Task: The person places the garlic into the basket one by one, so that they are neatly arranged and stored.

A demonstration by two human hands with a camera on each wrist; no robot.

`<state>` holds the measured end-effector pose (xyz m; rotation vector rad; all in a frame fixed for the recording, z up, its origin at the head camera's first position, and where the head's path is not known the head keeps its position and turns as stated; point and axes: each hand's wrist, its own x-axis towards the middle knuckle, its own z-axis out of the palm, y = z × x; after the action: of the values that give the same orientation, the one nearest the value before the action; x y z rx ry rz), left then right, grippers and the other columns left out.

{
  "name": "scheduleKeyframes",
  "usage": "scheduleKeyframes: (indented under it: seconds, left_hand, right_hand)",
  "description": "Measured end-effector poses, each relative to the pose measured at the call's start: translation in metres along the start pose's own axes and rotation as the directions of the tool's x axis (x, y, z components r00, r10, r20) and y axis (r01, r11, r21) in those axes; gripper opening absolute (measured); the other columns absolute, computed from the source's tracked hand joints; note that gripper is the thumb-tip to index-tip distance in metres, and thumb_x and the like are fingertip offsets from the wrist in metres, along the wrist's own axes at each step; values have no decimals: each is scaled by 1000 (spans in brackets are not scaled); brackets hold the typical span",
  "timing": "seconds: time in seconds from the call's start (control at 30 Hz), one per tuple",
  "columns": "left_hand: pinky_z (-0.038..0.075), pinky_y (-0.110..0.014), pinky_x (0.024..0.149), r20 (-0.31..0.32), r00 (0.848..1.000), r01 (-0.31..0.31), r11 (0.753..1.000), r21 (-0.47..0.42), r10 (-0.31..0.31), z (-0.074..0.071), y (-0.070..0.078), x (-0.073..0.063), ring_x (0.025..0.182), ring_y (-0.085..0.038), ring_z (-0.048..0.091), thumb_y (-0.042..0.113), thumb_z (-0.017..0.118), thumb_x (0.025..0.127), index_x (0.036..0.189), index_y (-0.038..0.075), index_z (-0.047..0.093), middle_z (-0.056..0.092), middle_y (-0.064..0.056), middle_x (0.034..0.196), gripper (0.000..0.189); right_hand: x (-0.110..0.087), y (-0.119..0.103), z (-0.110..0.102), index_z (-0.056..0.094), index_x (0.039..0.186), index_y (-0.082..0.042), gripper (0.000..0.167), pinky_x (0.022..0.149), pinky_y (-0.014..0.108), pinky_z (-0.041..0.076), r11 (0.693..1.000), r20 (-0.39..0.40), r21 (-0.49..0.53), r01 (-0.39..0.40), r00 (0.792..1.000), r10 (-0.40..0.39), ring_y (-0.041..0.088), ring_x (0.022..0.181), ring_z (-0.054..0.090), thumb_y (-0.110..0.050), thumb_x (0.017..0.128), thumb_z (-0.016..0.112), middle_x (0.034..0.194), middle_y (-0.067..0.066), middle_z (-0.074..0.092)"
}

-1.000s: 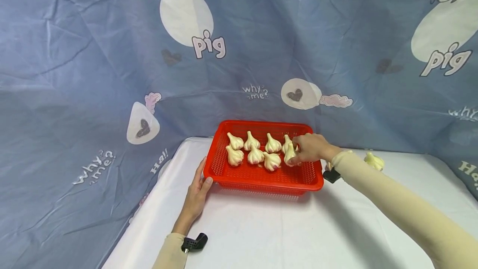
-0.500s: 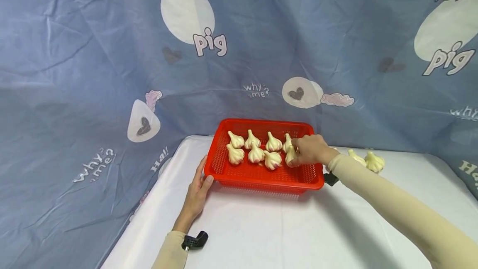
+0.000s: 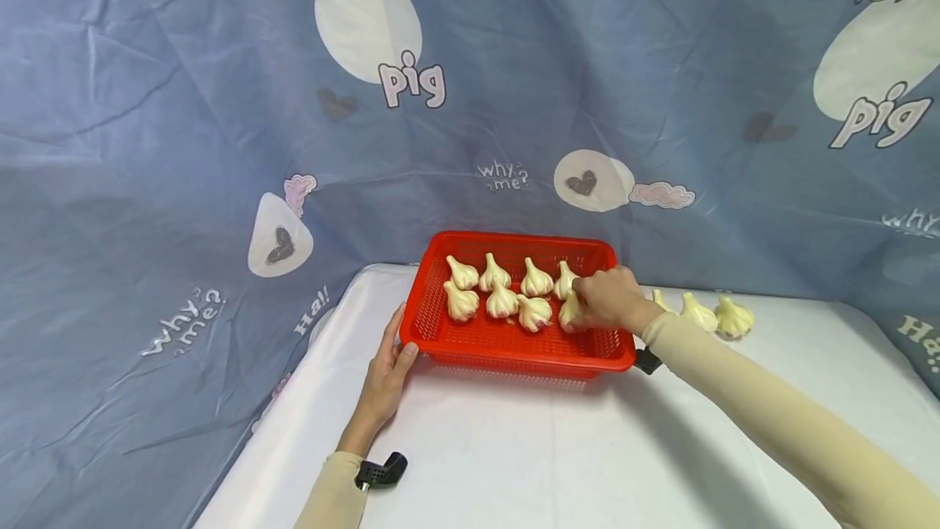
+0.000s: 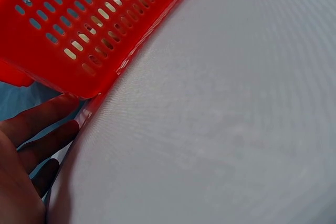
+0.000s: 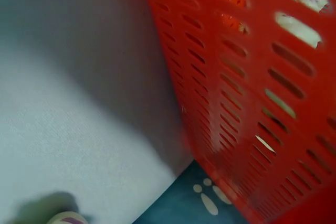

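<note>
A red plastic basket [image 3: 514, 357] with slotted walls holds several pale garlic bulbs [image 3: 535, 313], loosely set in two rows. My left hand [image 3: 385, 378] rests against its left front corner, thumb at the rim. In the left wrist view, the nearly straight fingers [image 4: 44, 114] touch the corner from outside. My right hand [image 3: 609, 300] reaches over the right wall and holds a garlic bulb [image 3: 569, 315] at the front right of the rows. Part of that bulb and the fingertips are hidden. The right wrist view shows the basket wall [image 5: 247, 103], not the hand.
On the white table [image 3: 514, 464], to the right of the basket and partly behind the right forearm, lie a few more garlic bulbs [image 3: 734, 317]. A blue printed cloth [image 3: 470, 88] hangs close behind the basket and along the left side.
My right hand has shifted slightly over the front right bulb, covering more of it. Loose bulbs beyond the right forearm show more. The left hand and basket stay put.
</note>
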<state>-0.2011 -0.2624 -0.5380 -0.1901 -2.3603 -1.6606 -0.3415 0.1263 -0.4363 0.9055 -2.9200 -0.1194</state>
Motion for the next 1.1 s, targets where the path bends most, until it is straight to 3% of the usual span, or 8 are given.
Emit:
scheduleKeyframes:
  seconds: [0.23, 0.53, 0.8, 0.97, 1.1]
  left_hand:
    - [39, -61, 119, -5, 1000, -9, 1000, 3, 9, 0, -1, 1, 142, -28, 59, 22, 55, 109, 169, 36, 28, 43, -4, 168, 67]
    - [36, -65, 120, -6, 1000, -7, 1000, -11, 7, 1, 3, 0, 145, -33, 55, 24, 56, 108, 168, 38, 28, 46, -6, 166, 67]
    - [39, -63, 118, -8, 1000, -3, 1000, -4, 3, 2, 0, 1, 140, -32, 60, 23, 54, 109, 169, 36, 28, 44, -5, 168, 67]
    - [37, -63, 119, -2, 1000, -7, 1000, 6, 7, 2, 0, 2, 141, -28, 58, 22, 53, 109, 169, 36, 26, 45, -5, 167, 67]
    - [37, -62, 120, -4, 1000, -10, 1000, 14, 10, 1, -1, 0, 143, -28, 56, 23, 53, 109, 169, 37, 26, 42, -4, 169, 67]
  right_hand:
    - [-3, -5, 5, 62, 74, -20, 57, 70, 48, 48, 999, -62, -32, -8, 998, 6, 28, 63, 68, -73, 71, 85, 59, 1, 60]
    - [-3, -7, 3, 59, 68, -22, 57, 69, 46, 44, 1000, -61, -15, -17, 998, 16, 25, 62, 66, -72, 71, 86, 57, -1, 60]
    - [-5, -5, 5, 58, 65, -24, 59, 70, 45, 43, 1000, -81, -14, -25, 996, 24, 24, 61, 66, -76, 66, 87, 55, -4, 57]
    - [-8, -5, 2, 71, 77, -19, 57, 71, 44, 42, 993, -104, 103, -64, 992, 75, 24, 67, 68, -73, 68, 87, 62, -3, 66]
    - [-12, -5, -6, 82, 99, -12, 54, 64, 41, 48, 960, -108, 258, -104, 985, 136, 27, 75, 71, -61, 79, 87, 83, 5, 79]
